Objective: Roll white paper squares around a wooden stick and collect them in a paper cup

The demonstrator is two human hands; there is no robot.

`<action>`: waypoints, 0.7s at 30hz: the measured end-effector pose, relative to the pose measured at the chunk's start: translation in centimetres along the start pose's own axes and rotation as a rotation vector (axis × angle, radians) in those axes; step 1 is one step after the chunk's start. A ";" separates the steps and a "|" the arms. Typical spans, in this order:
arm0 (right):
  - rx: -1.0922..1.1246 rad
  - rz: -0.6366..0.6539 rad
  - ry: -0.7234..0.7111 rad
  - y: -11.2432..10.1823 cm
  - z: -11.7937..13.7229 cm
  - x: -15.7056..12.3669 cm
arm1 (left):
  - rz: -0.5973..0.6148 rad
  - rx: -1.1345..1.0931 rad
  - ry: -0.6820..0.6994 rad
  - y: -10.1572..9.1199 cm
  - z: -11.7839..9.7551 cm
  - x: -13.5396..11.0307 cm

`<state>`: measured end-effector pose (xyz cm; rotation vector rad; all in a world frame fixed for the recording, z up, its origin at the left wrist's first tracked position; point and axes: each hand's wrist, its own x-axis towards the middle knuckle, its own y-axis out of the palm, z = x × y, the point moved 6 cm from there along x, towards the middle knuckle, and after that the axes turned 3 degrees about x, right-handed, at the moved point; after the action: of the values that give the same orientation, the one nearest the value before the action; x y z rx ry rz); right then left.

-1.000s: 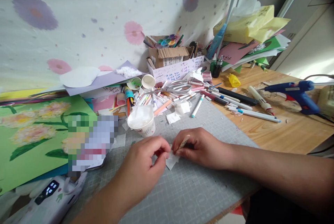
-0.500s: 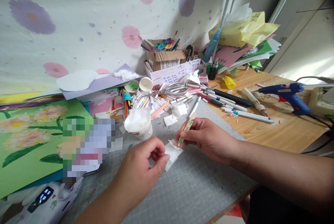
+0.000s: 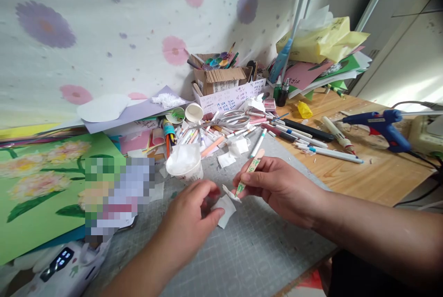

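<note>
My right hand (image 3: pixel 277 181) grips a slim flat stick (image 3: pixel 252 170) with a rounded tan top and green markings, pointing down. A small crumpled piece of white tissue (image 3: pixel 230 193) sits at the stick's lower end, by my right fingertips. Left of it, my left hand (image 3: pixel 197 209) has its thumb and fingers apart, with nothing visible between them. A flat square of white tissue (image 3: pixel 226 211) lies on the grey cutting mat (image 3: pixel 263 251) at my left thumb; whether the thumb touches it I cannot tell.
A paper cup (image 3: pixel 185 163) stuffed with white tissue stands beyond my left hand. Markers (image 3: pixel 311 135), scissors (image 3: pixel 231 119) and tissue scraps (image 3: pixel 233 151) crowd the back. A glue gun (image 3: pixel 380 124) rests at right. Left are a green flower picture (image 3: pixel 34 172) and a white device (image 3: pixel 58 269).
My left thumb and fingers have parted and left the tissue at the stick's tip. That tissue is now crumpled narrower, and more of the flat square beneath it shows.
</note>
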<state>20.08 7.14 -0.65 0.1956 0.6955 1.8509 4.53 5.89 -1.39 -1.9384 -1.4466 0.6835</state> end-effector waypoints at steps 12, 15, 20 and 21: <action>-0.003 0.055 -0.022 1.3 0.2 -0.6 | 0.113 -0.657 -0.092 1.1 -0.4 -1.3; -0.015 0.085 -0.104 1.2 0.7 -0.8 | 0.130 -0.842 -0.105 1.1 -0.3 -1.3; -0.055 0.227 -0.236 1.9 1.2 -1.3 | 0.172 -1.069 -0.086 1.2 -0.8 -1.5; -0.056 0.256 -0.259 2.1 1.3 -1.5 | 0.183 -1.095 -0.086 1.3 -1.0 -1.5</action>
<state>19.55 5.80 1.83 0.4970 0.4542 2.0378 5.61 3.98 -1.60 -2.8858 -1.9279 -0.0286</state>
